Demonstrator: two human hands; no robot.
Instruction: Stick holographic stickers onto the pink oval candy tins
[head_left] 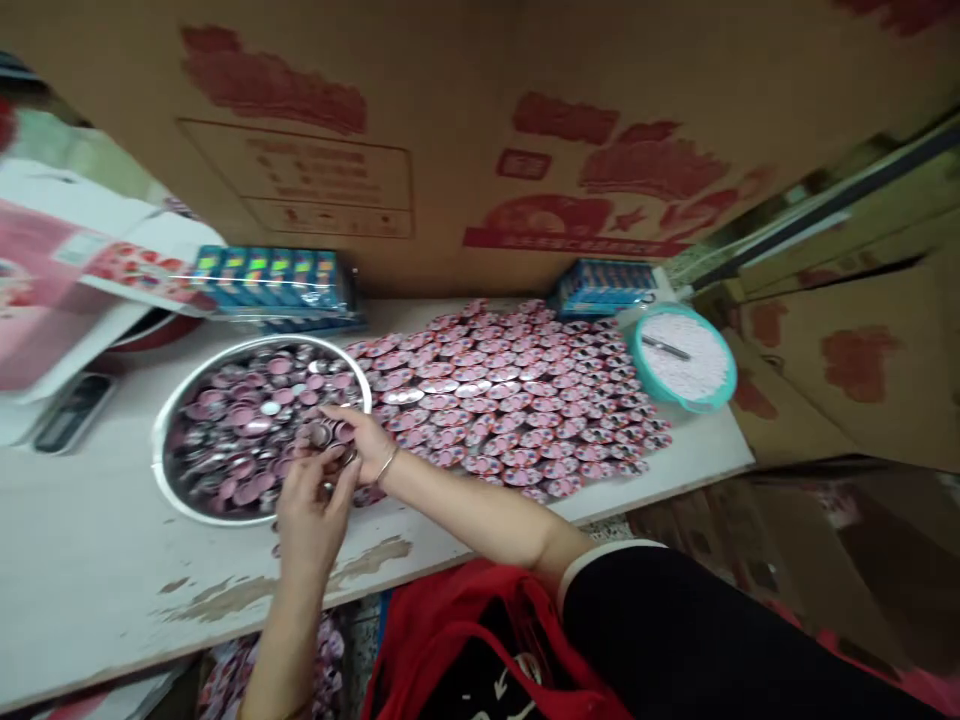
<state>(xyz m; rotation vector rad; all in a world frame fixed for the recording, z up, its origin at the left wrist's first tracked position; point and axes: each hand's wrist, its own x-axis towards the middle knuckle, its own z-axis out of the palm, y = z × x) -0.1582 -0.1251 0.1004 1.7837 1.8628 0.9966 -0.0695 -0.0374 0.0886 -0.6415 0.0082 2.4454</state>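
Observation:
A large metal basin (163, 470) is heaped with small round pieces (247, 425), pink on one face and shiny silver on others. Over its right front edge, my right hand (366, 447) is closed round several of these pieces (324, 432). My left hand (311, 505) comes up from below, its fingertips pinched against the same pieces. Blur and the fingers hide exactly which piece the left hand grips. Beside the basin, rows of pink printed discs (495, 400) overlap across the table.
On the white table (90, 560) stand blue packs in clear wrap, one at left (274, 280) and one at right (606, 286). A turquoise bowl (701, 402) of white pieces holds a dark tool. Large cartons (442, 90) wall off the back; a dark-screened device (73, 412) lies left.

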